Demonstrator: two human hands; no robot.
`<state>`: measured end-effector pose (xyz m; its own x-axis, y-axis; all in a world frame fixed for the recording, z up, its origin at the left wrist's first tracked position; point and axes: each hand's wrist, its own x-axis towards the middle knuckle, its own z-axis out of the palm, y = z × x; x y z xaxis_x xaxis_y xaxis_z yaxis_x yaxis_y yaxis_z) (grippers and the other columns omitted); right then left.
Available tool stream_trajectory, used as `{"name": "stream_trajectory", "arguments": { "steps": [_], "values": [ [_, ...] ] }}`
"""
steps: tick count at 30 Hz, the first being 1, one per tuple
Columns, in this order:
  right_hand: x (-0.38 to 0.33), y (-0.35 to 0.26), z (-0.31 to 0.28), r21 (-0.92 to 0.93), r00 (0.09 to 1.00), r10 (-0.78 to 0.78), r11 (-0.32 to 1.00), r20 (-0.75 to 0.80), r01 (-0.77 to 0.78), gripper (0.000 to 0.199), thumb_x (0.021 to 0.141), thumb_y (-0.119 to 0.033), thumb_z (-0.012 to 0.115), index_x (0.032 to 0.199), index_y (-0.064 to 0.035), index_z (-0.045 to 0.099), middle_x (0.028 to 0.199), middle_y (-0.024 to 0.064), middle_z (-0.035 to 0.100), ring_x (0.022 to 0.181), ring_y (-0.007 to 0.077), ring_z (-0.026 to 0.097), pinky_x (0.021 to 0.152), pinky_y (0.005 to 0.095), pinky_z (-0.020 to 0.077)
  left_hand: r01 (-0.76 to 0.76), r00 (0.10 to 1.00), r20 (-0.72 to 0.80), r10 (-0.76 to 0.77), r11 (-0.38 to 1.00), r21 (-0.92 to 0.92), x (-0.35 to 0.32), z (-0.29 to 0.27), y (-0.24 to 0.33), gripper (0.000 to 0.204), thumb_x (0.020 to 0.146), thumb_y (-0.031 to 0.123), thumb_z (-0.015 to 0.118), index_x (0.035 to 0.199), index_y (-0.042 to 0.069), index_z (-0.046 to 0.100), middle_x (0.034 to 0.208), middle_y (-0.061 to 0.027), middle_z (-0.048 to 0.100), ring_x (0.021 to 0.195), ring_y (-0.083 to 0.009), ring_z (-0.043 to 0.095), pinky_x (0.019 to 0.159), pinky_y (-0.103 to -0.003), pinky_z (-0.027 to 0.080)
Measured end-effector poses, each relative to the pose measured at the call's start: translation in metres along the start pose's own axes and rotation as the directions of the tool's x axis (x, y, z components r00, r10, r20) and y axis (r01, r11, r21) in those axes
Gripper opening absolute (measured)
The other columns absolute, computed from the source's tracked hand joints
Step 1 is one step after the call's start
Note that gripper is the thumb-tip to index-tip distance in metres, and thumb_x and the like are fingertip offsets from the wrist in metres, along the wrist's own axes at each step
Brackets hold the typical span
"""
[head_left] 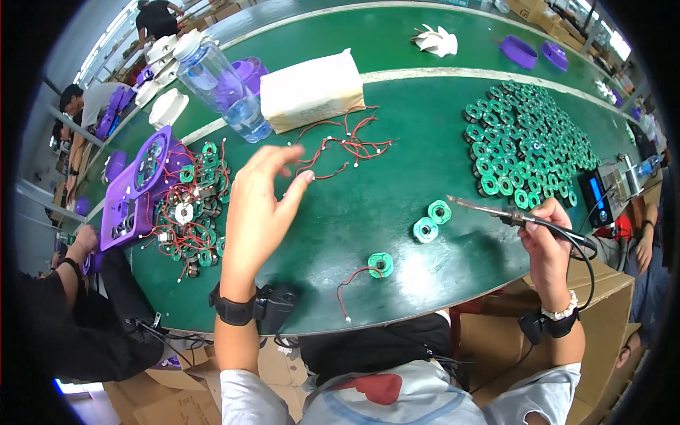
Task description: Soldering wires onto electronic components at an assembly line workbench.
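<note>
- Green felt covers the long table [397, 127], and nearly all the parts on it are green too.
- Left hand [258, 205] is raised above the table with fingers spread and slightly curled, holding nothing; its fingertips are nearest the loose red wires [347, 145] that lie tangled just beyond them, likely kept there within easy reach.
- Right hand [545, 244] is closed around the handle of a soldering iron [489, 209], whose tip points left and hangs clear of the table; its black cord loops back past the wrist.
- One green coil [380, 264] with a red lead lies near the table's front edge, between the two hands; two more coils [432, 221] sit just beyond, under the iron's tip.
- A big heap of coils [524, 142] lies on the right, and a wired heap [191, 212] on the left, beside a purple housing [138, 188].
- A cream paper-wrapped block [312, 91] lies at the back beside a clear water bottle [223, 88]; faint print on its side is too small to tell.
- At the right edge stands a solder station [602, 191] with a blue lit screen.
- Brown cartons [602, 312] stand under the table by the right arm.
- Another person's hand [81, 244] works at the far left.
</note>
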<state>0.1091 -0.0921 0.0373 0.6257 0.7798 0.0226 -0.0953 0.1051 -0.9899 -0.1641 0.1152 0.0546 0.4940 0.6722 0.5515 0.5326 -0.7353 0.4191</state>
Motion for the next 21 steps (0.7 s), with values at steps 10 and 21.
{"name": "stream_trajectory", "arguments": {
  "steps": [10, 21],
  "values": [
    [0.008, 0.005, -0.011, 0.002, 0.998, -0.058, 0.998, -0.011, 0.058, 0.013, 0.077, -0.004, 0.058, 0.077, -0.0085, 0.046, 0.067, -0.0006, 0.052, 0.055, 0.0044, 0.050, 0.044, 0.0147, 0.0324, 0.002, 0.721, 0.646, 0.250, 0.932, -0.363, -0.033, 0.008, 0.039, 0.013, 0.072, 0.010, 0.063, 0.066, 0.001, 0.055, 0.055, -0.0060, 0.053, 0.048, -0.0167, 0.050, 0.045, -0.029, 0.037],
    [0.011, 0.007, -0.012, -0.013, 0.997, -0.069, 0.998, -0.026, 0.069, 0.011, 0.078, -0.003, 0.056, 0.076, -0.0078, 0.046, 0.067, -0.0010, 0.051, 0.054, 0.0044, 0.048, 0.046, 0.0151, 0.0347, 0.193, 0.885, 0.437, 0.162, 0.726, -0.660, -0.042, 0.047, 0.050, 0.013, 0.078, 0.008, 0.060, 0.071, -0.002, 0.058, 0.055, -0.0015, 0.050, 0.045, -0.0036, 0.043, 0.041, -0.020, 0.033]
  ]
}}
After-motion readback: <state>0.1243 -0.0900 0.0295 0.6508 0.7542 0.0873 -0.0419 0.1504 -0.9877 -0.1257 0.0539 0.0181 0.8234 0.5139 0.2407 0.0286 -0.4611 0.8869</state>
